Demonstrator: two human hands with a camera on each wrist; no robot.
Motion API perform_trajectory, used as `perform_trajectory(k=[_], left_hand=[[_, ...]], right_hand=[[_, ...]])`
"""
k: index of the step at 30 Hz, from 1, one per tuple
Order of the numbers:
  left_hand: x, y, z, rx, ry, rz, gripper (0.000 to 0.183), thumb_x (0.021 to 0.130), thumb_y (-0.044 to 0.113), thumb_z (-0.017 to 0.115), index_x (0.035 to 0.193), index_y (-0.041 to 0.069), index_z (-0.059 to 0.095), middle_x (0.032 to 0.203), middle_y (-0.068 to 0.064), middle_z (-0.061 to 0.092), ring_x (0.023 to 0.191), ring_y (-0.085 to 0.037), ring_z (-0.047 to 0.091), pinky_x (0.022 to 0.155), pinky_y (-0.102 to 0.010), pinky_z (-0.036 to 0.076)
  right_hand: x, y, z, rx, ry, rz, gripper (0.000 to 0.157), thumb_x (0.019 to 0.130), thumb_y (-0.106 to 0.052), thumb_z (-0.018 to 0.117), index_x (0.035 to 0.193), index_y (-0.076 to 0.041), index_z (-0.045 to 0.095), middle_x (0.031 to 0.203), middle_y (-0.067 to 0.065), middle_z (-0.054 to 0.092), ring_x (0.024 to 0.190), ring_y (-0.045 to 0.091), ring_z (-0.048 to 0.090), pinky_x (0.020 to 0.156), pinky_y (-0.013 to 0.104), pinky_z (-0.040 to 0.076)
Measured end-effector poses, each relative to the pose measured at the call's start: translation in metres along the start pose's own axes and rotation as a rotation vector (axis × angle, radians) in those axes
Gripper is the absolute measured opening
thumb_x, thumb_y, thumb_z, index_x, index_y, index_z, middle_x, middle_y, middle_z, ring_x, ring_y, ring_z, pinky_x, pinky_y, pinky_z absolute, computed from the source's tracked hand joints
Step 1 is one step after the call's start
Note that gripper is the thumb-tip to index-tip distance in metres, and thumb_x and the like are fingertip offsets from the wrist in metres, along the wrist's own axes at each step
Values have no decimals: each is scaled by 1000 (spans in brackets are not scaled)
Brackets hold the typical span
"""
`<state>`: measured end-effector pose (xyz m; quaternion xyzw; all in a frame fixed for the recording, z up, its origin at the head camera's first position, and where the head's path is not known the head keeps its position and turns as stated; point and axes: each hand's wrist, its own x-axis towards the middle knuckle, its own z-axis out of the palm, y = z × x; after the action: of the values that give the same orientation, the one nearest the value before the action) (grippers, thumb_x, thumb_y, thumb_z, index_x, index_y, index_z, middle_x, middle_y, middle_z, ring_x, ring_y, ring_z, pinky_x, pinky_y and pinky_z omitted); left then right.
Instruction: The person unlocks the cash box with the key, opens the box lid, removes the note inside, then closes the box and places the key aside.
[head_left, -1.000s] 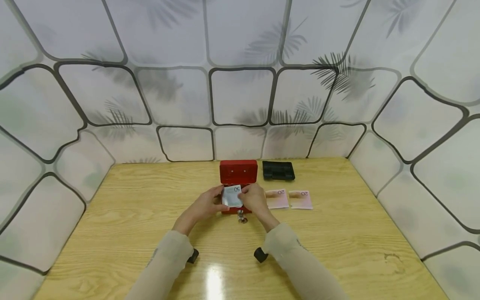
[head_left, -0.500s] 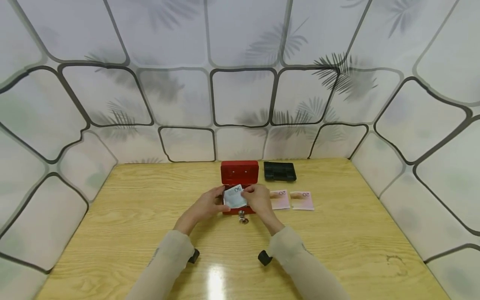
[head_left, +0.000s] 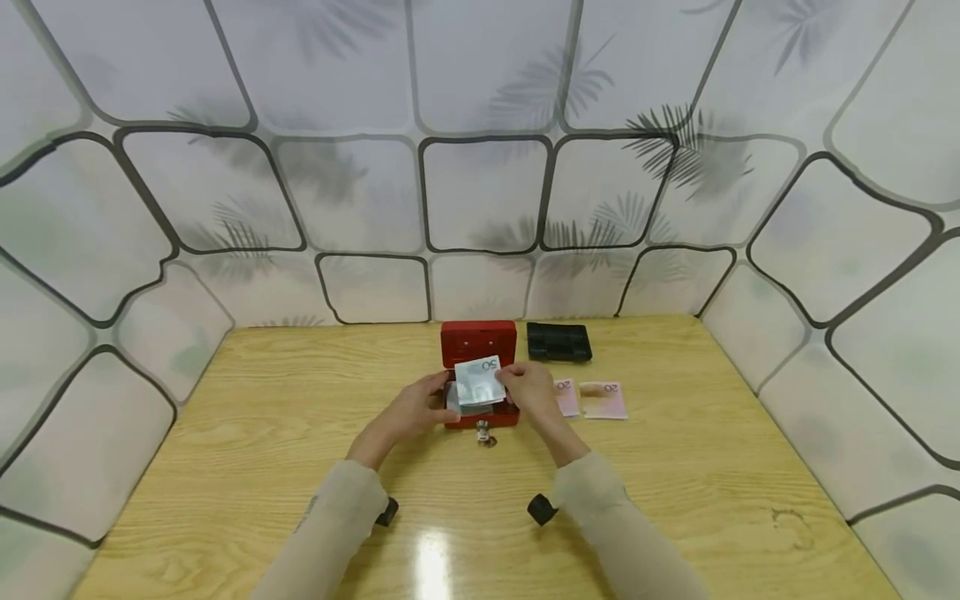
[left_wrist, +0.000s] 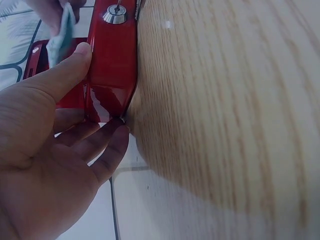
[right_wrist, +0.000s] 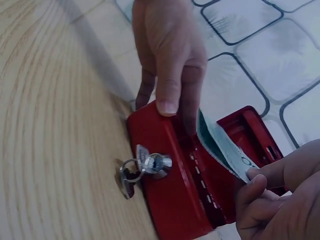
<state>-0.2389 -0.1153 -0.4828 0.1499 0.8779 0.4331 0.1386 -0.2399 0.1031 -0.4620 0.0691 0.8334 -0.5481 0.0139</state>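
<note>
A red cash box (head_left: 477,335) stands with its lid raised at the back of the table. My left hand (head_left: 411,407) grips its left end, thumb over the front rim and fingers against the side wall (left_wrist: 107,102). Between thumb and fingers of my right hand (head_left: 534,390) is pinched a folded, pale blue-green banknote (head_left: 477,382) marked 50, held over the box. In the right wrist view the banknote (right_wrist: 222,145) slants up out of the opening. Part of a pale sheet (head_left: 456,403) shows below it inside the box. Keys (right_wrist: 125,175) hang from the front lock.
Two pinkish notes marked 20 lie right of the box: a nearer note (head_left: 567,400), partly behind my right hand, and a farther note (head_left: 604,402). A black compartment tray (head_left: 558,342) lies behind them. Patterned curtain (head_left: 480,192) encloses the wooden table (head_left: 675,500).
My right hand has moved up and to the right, lifting the 50 banknote out of the box and uncovering a pale sheet beneath. The left hand keeps its place on the box.
</note>
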Motion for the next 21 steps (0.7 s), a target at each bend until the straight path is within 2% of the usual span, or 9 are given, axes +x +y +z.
perform_trajectory(k=[6,12,17,21], left_hand=[[1,1,0,11,-4,-11,81,95,14,78,160,-2,32,163,-20,36,145,-36,42,117,-49,37],[1,1,1,-5,-3,-16,81,95,14,78,160,-2,32,163,-20,35,145,-37,41,117,-49,36],[1,-1,1,37,6,-20,81,94,15,78,160,-1,33,163,-20,35,146,-36,39,118,-49,34],[0,-1,1,29,4,-10,81,94,15,79,160,-1,33,163,-21,35,145,-36,41,118,-49,35]], right_hand=[[-8,-9,-20,141,-40,32,21,102,-14,65,106,5,75,65,2,55,54,10,45,46,20,32],[-15,-18,-55,249,-52,22,24,103,-13,65,112,8,72,70,2,56,56,10,46,48,19,35],[-23,-16,-84,248,-69,-6,29,103,-13,64,117,12,67,71,1,57,58,8,46,49,18,33],[-28,-10,-106,246,-91,-1,32,104,-14,64,121,14,65,75,-1,56,60,6,48,50,18,36]])
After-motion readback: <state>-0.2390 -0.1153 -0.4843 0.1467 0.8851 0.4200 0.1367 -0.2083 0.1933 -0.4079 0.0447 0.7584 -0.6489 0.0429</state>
